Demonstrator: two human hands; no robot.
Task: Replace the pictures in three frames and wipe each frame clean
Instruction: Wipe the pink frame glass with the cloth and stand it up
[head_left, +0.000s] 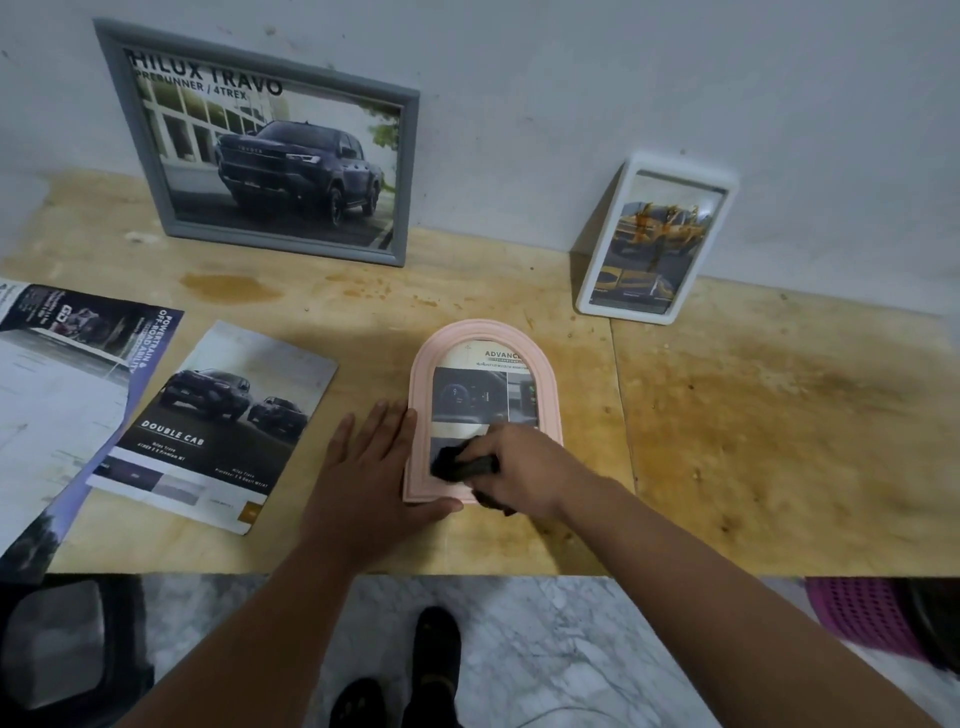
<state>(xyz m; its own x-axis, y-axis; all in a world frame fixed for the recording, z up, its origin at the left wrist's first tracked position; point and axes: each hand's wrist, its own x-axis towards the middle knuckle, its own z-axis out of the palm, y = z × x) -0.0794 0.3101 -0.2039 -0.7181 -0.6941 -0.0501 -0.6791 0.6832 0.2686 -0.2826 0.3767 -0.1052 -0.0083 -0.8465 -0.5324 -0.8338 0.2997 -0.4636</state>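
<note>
Pink and arch-topped, the frame (485, 410) lies flat on the table (753, 415) under both hands. The left hand (363, 483) is spread flat against the frame's left edge, steadying it; the right hand (524, 473) grips a dark cloth (457, 462) bunched on the lower glass. This looks like the wiping step. Next the cloth must sweep away from the hands, over the upper glass and the arch

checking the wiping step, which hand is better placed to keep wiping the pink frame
Right. The right hand grips the dark cloth on the pink frame, while the left hand lies flat, bracing its left edge.
</note>
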